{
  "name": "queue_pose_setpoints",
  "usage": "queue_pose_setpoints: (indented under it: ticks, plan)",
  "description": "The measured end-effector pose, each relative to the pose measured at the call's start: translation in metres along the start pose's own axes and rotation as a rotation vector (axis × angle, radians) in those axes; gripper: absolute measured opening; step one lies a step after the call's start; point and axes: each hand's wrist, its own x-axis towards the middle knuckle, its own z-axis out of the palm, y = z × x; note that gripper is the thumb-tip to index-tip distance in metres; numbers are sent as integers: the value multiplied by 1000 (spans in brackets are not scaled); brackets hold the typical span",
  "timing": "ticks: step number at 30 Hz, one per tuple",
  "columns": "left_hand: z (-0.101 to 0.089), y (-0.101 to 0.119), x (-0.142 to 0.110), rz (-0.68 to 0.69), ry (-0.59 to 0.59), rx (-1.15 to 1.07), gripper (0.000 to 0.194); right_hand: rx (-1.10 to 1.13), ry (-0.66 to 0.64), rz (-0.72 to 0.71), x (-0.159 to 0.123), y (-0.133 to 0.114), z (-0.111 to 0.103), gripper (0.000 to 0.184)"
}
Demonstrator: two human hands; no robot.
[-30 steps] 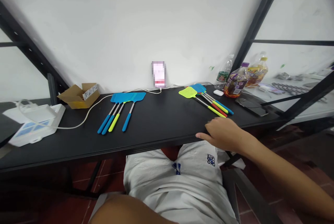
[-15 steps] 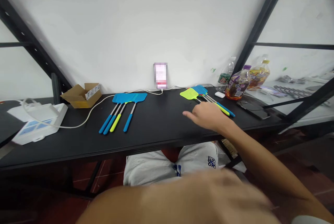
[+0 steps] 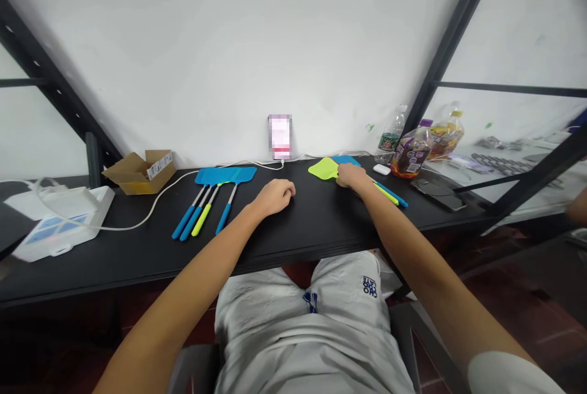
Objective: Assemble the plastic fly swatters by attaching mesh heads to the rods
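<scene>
My right hand (image 3: pixel 352 177) lies over the thin shafts of a bunch of fly swatters, its fingers closed around them. The lime swatter head (image 3: pixel 323 168) sticks out to the left of that hand, and a blue head (image 3: pixel 345 160) shows behind it. Their lime and blue handles (image 3: pixel 389 194) run off to the right. My left hand (image 3: pixel 275 196) rests curled on the black table (image 3: pixel 312 218), holding nothing. Just left of it lie several blue-headed fly swatters (image 3: pixel 224 176) side by side, with blue and lime handles pointing toward me.
A cardboard box (image 3: pixel 140 172) and a white plastic case (image 3: pixel 59 223) stand at the left. A white cable (image 3: pixel 158 198) crosses the table. Plastic bottles (image 3: pixel 410 158), earbud case (image 3: pixel 381 169) and a phone (image 3: pixel 435 194) sit at the right. Another person's blurred hand (image 3: pixel 578 207) shows at the right edge.
Both hands have come forward onto the table. My right hand has closed over the right-hand swatters, whose heads have shifted left. My left hand has come down beside the blue swatters.
</scene>
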Motion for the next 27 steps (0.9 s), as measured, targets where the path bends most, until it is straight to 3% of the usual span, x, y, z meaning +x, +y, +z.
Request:
queue_pose_setpoints:
  ticks: [1,4,8,11,15,20,27]
  plan:
    - [1,-3,-2,-5,19,-21,31,-42,-28,89,-1,-2,-5,30]
    - [1,-4,-4,-56,73,-97,26,44,63,97,0,-5,-31,23]
    - [3,9,-1,-94,102,-273,25,530,254,35,3,-18,-56,28]
    - [8,19,1,-112,96,-435,38,1036,258,43,1,-38,-45,21]
    - [12,18,1,-143,101,-469,31,1424,33,-61,-2,-60,-12,23]
    - [10,6,2,-165,156,-377,18,1488,-114,-263,-4,-49,3,26]
    - [12,5,8,-138,173,-287,17,1428,-121,-338,-5,-33,-3,32]
